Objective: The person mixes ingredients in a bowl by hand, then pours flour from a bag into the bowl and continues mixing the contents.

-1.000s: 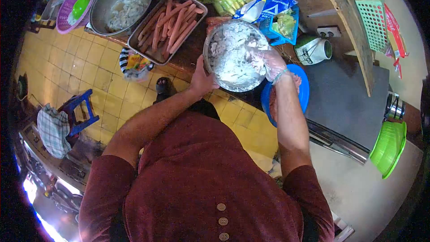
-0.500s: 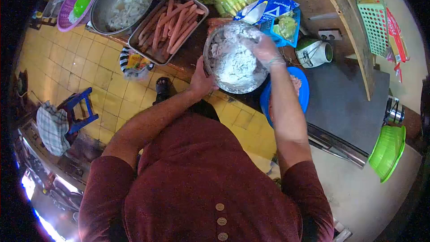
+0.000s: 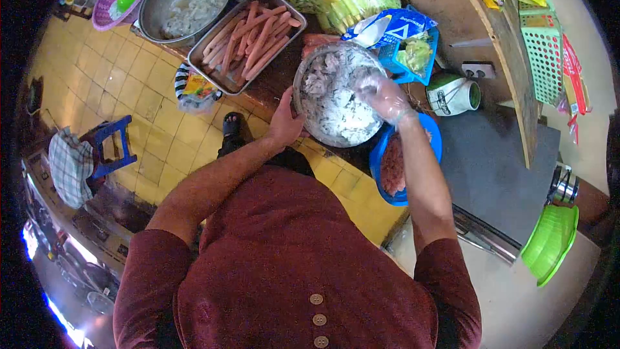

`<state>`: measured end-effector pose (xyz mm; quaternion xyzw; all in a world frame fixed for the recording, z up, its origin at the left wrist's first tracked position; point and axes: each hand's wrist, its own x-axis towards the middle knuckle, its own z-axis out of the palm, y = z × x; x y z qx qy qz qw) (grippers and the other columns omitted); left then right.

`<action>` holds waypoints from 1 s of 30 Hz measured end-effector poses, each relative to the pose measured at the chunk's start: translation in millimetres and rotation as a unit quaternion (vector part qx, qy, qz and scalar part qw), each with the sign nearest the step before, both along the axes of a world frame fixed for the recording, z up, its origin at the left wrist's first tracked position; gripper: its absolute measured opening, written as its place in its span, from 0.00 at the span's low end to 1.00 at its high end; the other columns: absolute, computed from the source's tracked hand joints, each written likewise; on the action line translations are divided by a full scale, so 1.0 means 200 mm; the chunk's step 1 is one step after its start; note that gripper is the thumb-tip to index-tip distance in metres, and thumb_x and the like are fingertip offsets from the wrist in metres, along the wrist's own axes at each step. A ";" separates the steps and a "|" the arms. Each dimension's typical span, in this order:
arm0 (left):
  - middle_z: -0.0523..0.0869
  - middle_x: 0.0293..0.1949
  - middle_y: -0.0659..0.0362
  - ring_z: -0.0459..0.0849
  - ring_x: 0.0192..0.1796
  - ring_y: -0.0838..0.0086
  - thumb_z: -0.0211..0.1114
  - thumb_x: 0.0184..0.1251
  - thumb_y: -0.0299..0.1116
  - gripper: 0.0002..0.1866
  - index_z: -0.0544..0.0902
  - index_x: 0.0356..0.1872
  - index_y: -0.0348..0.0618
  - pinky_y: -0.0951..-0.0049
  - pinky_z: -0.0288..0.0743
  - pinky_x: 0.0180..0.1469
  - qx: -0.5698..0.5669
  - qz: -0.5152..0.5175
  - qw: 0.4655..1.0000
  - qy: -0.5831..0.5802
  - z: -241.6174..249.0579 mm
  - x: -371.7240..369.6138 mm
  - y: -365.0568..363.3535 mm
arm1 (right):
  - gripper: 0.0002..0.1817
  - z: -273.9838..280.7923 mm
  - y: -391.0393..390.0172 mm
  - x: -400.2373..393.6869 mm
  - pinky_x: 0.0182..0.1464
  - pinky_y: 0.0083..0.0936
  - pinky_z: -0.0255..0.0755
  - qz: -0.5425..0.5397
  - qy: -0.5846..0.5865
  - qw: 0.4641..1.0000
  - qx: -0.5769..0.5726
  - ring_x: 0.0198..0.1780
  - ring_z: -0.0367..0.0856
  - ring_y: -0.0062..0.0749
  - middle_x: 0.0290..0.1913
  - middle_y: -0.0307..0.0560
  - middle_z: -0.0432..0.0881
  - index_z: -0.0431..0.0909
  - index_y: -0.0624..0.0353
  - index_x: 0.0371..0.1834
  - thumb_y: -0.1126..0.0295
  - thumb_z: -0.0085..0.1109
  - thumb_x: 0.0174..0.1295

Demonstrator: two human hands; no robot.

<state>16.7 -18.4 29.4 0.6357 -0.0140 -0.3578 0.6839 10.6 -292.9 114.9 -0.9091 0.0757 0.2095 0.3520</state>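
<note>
A round metal bowl [image 3: 315,130] sits upright, holding white powder [image 3: 352,119] and lumps [image 3: 320,81], possibly meat.

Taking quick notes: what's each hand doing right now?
Left hand: holding the bowl by its edge.
Right hand: gloved, over the bowl; grip can't be told.

I wear maroon sleeves [image 3: 153,271], and a colourless, see-through plastic glove [image 3: 391,105] on my right hand [image 3: 385,98], at a round silver-grey metal bowl [image 3: 325,138] of bright white powder [image 3: 349,120]. Left of that bowl, pinkish-orange sausages [image 3: 259,40] fill a rectangular grey metal tray [image 3: 212,76]; to its lower right, a round blue plastic basin [image 3: 435,143] bears reddish-pink mince [image 3: 392,169]; far left, a blue-grey and white checked cloth [image 3: 69,169].
</note>
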 end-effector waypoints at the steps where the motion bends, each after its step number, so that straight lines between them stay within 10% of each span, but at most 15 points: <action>1: 0.76 0.60 0.49 0.87 0.40 0.64 0.56 0.66 0.17 0.39 0.49 0.76 0.49 0.69 0.88 0.30 0.012 0.001 0.998 -0.058 -0.01 -0.01 0.00 | 0.17 -0.05 -0.04 0.08 0.62 0.36 0.70 0.003 -0.024 0.999 -0.044 0.59 0.78 0.42 0.54 0.51 0.83 0.83 0.57 0.48 0.61 0.66 0.59; 3: 0.76 0.61 0.49 0.88 0.40 0.63 0.55 0.66 0.16 0.40 0.49 0.76 0.49 0.69 0.89 0.30 0.031 0.007 0.993 -0.116 -0.03 -0.02 0.00 | 0.21 -0.19 -0.06 0.24 0.62 0.39 0.70 0.012 -0.050 0.995 -0.080 0.60 0.78 0.49 0.56 0.54 0.82 0.84 0.54 0.48 0.50 0.64 0.59; 6: 0.77 0.59 0.50 0.88 0.38 0.63 0.56 0.67 0.17 0.40 0.49 0.77 0.50 0.68 0.88 0.29 -0.096 0.068 0.988 0.096 -0.11 -0.03 -0.03 | 0.44 -0.26 0.07 0.35 0.69 0.41 0.63 -0.003 -0.045 0.998 -0.042 0.66 0.72 0.53 0.64 0.60 0.76 0.76 0.61 0.61 0.35 0.63 0.51; 9: 0.81 0.54 0.51 0.87 0.36 0.65 0.55 0.68 0.18 0.39 0.50 0.77 0.50 0.66 0.87 0.25 0.017 0.044 0.999 0.000 -0.05 -0.02 -0.04 | 0.45 -0.56 0.01 0.40 0.70 0.41 0.62 0.027 -0.044 0.997 -0.052 0.65 0.73 0.50 0.63 0.60 0.77 0.77 0.64 0.60 0.35 0.64 0.50; 11: 0.81 0.53 0.52 0.87 0.35 0.66 0.55 0.67 0.18 0.39 0.51 0.76 0.50 0.67 0.86 0.25 -0.025 0.074 0.996 0.031 -0.03 -0.04 -0.06 | 0.42 -0.68 -0.03 0.43 0.69 0.36 0.63 0.043 0.219 0.972 0.067 0.62 0.75 0.37 0.65 0.51 0.77 0.73 0.60 0.65 0.50 0.74 0.48; 14: 0.82 0.52 0.53 0.87 0.35 0.66 0.56 0.65 0.16 0.38 0.52 0.75 0.49 0.69 0.86 0.24 -0.098 0.109 0.988 0.055 -0.05 -0.09 -0.07 | 0.40 -0.72 -0.04 0.40 0.65 0.36 0.67 0.188 0.287 0.939 0.027 0.58 0.77 0.37 0.60 0.49 0.81 0.75 0.60 0.63 0.53 0.76 0.46; 18: 0.78 0.58 0.52 0.86 0.43 0.65 0.56 0.64 0.15 0.38 0.54 0.73 0.48 0.70 0.87 0.26 -0.131 0.099 0.983 0.079 -0.03 -0.08 -0.07 | 0.38 -0.49 0.03 0.21 0.62 0.35 0.70 0.149 0.004 0.987 -0.067 0.57 0.78 0.39 0.55 0.52 0.82 0.74 0.64 0.60 0.56 0.76 0.47; 25: 0.76 0.60 0.51 0.86 0.47 0.64 0.55 0.64 0.14 0.39 0.52 0.75 0.49 0.70 0.87 0.27 -0.098 0.082 0.989 0.072 -0.17 -0.07 -0.08 | 0.32 0.15 0.05 0.07 0.65 0.35 0.68 0.096 -0.070 0.993 -0.021 0.60 0.78 0.48 0.56 0.56 0.81 0.76 0.60 0.59 0.66 0.72 0.47; 30: 0.74 0.63 0.49 0.81 0.57 0.61 0.58 0.62 0.15 0.39 0.55 0.74 0.45 0.64 0.83 0.52 -0.084 0.067 0.993 0.056 -0.07 -0.06 -0.06 | 0.26 0.38 0.14 0.01 0.62 0.36 0.70 0.053 -0.108 0.991 -0.065 0.58 0.79 0.47 0.55 0.55 0.81 0.79 0.58 0.55 0.71 0.71 0.49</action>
